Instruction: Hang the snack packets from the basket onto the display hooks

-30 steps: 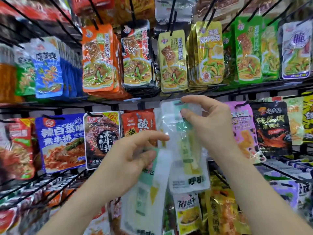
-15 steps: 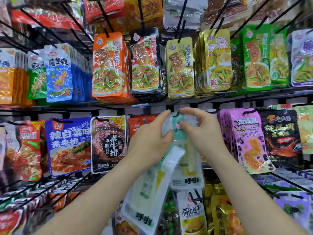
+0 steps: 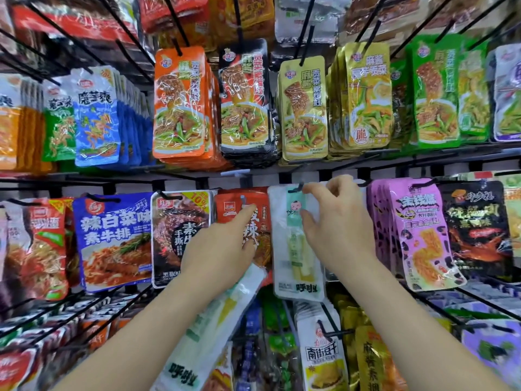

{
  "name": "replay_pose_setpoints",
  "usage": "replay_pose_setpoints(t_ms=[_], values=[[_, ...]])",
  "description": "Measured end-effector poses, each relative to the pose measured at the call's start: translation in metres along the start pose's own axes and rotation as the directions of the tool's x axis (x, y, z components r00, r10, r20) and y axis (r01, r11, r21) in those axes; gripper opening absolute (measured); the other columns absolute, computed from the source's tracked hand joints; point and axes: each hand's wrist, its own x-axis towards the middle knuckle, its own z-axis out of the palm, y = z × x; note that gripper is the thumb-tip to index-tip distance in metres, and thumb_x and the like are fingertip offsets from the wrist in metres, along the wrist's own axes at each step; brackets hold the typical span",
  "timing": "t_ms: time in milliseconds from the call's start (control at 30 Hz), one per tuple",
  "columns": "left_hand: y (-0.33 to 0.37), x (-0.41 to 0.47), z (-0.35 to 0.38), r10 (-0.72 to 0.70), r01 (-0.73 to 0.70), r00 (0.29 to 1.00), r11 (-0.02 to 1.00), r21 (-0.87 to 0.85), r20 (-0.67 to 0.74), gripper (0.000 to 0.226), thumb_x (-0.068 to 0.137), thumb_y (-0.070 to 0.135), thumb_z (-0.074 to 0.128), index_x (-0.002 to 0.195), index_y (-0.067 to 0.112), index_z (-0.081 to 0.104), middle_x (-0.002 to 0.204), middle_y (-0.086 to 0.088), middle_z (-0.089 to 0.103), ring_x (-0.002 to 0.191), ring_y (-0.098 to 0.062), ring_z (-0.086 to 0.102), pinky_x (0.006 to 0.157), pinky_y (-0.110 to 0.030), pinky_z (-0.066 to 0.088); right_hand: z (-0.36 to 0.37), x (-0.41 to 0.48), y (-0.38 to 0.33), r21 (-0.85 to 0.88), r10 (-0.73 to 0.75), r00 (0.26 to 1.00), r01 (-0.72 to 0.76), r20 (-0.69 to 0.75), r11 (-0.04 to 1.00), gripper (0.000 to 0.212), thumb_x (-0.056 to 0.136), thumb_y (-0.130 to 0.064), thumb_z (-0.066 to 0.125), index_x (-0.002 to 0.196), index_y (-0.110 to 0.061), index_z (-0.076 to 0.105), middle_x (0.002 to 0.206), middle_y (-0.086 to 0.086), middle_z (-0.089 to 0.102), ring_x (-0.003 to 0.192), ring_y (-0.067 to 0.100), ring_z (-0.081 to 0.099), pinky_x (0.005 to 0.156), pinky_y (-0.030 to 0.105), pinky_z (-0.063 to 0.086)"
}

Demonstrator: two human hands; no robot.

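Observation:
A white snack packet (image 3: 293,266) with a mint-green strip hangs from a black display hook (image 3: 296,188) in the middle row. My right hand (image 3: 332,224) pinches its upper right part, fingers at the hook hole. My left hand (image 3: 222,246) holds a second white packet (image 3: 225,314) that hangs down below the palm, with the forefinger stretched toward the red packet (image 3: 234,210) to the left of the hook. No basket shows in this view.
The wall rack is crowded with hanging packets: blue (image 3: 112,238) and dark (image 3: 174,235) ones at left, pink (image 3: 417,235) and black (image 3: 476,230) at right, orange (image 3: 180,105) and yellow (image 3: 304,108) above. Black hook rods (image 3: 479,303) stick out toward me below.
The white packet has gone onto the hook and hangs straight. My left hand has dropped left and away from it, carrying the second packet. The view has shifted up and closer.

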Motion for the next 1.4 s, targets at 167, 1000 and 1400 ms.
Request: replay_pose_setpoints(t_ms=[167, 1000, 1400], values=[[-0.017, 0.001, 0.002, -0.076, 0.076, 0.997, 0.997, -0.004, -0.023, 0.062, 0.094, 0.037, 0.050, 0.147, 0.031, 0.018, 0.064, 0.006, 0.057, 0.056, -0.016, 0.054, 0.046, -0.030, 0.038, 0.017, -0.017, -0.015, -0.062, -0.229, 0.966, 0.223, -0.118, 0.973, 0.018, 0.071, 0.003, 0.072, 0.085, -0.003, 0.063, 0.083, 0.012, 0.052, 0.073, 0.031, 0.050, 0.050, 0.040, 0.046], [0.002, 0.024, 0.011, -0.061, 0.043, 0.996, 0.967, 0.252, 0.061, 0.086, 0.083, 0.067, 0.055, 0.135, 0.002, 0.033, 0.114, -0.011, 0.064, 0.104, -0.035, 0.061, 0.067, -0.035, 0.041, 0.063, -0.011, -0.018, -0.370, -0.039, 0.922, 0.193, 0.385, 0.909, 0.074, 0.094, -0.025, 0.049, 0.154, -0.026, 0.004, 0.140, 0.016, 0.029, 0.122, 0.034, 0.036, 0.074, 0.037, 0.047], [0.002, 0.027, 0.003, 0.242, -0.217, 0.970, 0.900, 0.379, -0.021, 0.053, 0.094, 0.053, 0.047, 0.136, 0.026, 0.028, 0.105, -0.007, 0.064, 0.094, -0.032, 0.062, 0.062, -0.033, 0.036, 0.069, 0.017, -0.007, -0.236, -0.014, 0.945, 0.095, 0.326, 0.967, 0.046, 0.099, -0.042, 0.040, 0.137, -0.017, 0.034, 0.118, 0.008, 0.053, 0.093, 0.032, 0.064, 0.059, 0.033, 0.040]])
